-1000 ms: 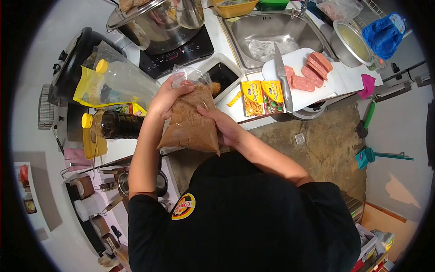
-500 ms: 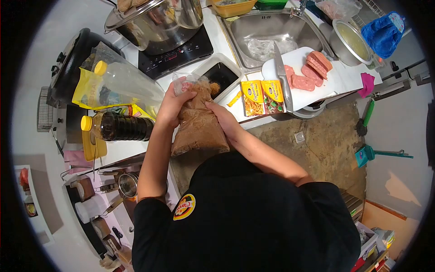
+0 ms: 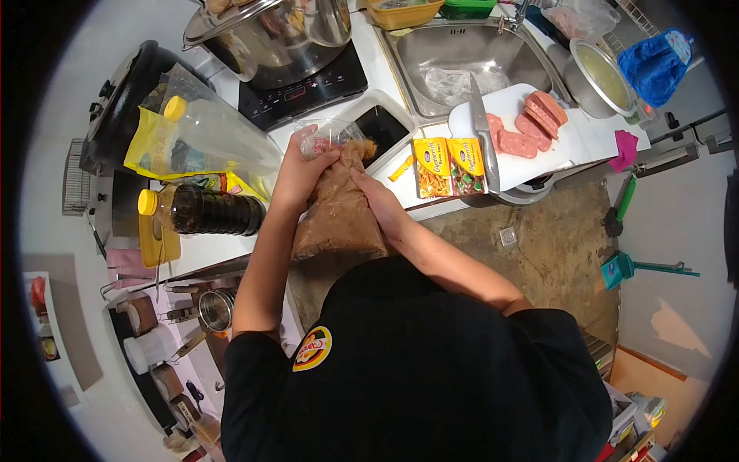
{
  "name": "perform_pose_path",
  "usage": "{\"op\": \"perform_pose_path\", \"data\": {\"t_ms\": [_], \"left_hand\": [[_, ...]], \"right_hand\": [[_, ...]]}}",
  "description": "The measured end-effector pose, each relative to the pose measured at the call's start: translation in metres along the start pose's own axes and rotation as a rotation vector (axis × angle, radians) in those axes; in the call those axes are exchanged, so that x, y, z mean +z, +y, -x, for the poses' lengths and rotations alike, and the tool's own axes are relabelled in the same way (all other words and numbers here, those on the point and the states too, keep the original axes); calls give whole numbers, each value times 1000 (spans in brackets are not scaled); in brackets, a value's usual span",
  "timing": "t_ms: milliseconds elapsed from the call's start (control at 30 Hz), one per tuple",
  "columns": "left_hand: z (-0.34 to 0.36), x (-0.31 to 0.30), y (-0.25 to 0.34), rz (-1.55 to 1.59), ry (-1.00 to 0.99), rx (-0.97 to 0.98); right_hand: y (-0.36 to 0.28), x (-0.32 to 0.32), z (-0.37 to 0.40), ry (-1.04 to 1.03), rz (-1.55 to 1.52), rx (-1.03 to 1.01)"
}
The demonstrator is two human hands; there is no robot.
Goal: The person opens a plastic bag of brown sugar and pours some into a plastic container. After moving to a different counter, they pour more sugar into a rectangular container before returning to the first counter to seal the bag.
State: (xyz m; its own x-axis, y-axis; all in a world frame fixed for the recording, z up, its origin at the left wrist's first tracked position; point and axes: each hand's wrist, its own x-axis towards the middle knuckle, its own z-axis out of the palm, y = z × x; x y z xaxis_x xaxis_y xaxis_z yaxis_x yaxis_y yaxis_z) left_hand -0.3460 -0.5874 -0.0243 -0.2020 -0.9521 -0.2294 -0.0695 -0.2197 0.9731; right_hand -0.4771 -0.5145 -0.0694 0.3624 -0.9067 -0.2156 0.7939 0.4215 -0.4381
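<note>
A clear plastic bag of brown, sugar-like grains [image 3: 339, 223] hangs between my two hands at the counter's front edge. My left hand [image 3: 302, 171] is closed around the bag's gathered upper part. Against the bag's right side, my right hand [image 3: 379, 202] grips it below the neck. The bag's opening, with brown grains at its mouth, is over the near left side of a rectangular container [image 3: 400, 115] holding dark liquid. To the right lie two yellow seasoning packets [image 3: 449, 165] and a torn yellow strip [image 3: 401, 169].
A knife [image 3: 482, 123] and sliced pink meat [image 3: 517, 144] lie on a white board [image 3: 462, 121]. Behind are a sink [image 3: 400, 58], an induction cooker [image 3: 339, 83] and a large pot [image 3: 289, 46]. A bottle of dark liquid [image 3: 215, 210] lies left.
The bag's mouth has tipped slightly further towards the container, with more brown grains showing there. Both hands keep their hold. The whole view has shifted slightly.
</note>
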Motion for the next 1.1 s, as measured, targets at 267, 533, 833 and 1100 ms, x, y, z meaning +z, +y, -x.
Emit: {"op": "perform_pose_path", "data": {"t_ms": [267, 533, 833, 1100], "left_hand": [[7, 6, 5, 293, 31, -35], [21, 19, -6, 594, 109, 144], [40, 26, -6, 753, 202, 259], [98, 27, -3, 922, 303, 437]], "right_hand": [[-9, -7, -1, -6, 131, 12], [-40, -3, 2, -3, 768, -149], [-72, 10, 20, -143, 1223, -265], [-76, 35, 34, -349, 1562, -293]]}}
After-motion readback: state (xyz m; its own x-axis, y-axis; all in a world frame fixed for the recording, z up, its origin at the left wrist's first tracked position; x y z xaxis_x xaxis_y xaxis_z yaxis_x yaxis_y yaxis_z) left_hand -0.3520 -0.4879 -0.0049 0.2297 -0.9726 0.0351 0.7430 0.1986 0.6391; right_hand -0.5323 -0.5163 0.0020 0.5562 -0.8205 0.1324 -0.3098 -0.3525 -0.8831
